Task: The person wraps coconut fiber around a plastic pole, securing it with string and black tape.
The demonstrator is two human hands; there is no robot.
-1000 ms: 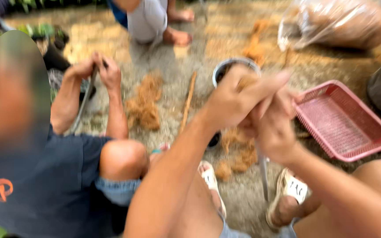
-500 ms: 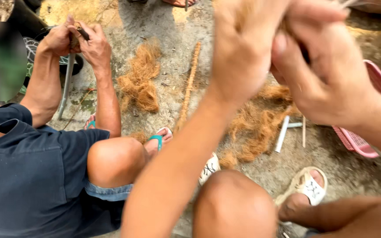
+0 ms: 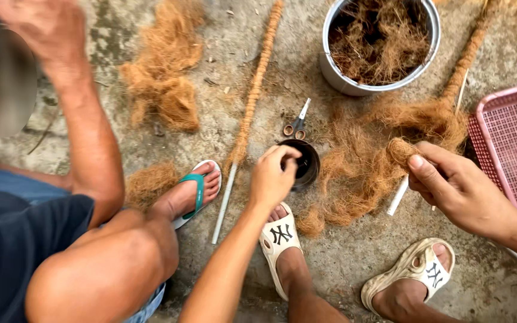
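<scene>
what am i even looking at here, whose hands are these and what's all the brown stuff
This is one picture from a camera worn on a person's head, looking down at their own two bare hands and sandalled feet on a concrete floor. Their left hand reaches to a small dark cup on the ground. Their right hand pinches a tuft of brown fibre at the end of a fibre-wrapped stick. Loose fibre lies around, and a metal bucket holds more. Small scissors lie by the cup, a second wrapped stick to the left, and a pink basket on the right. The arm at left belongs to another person crouching nearby.
</scene>
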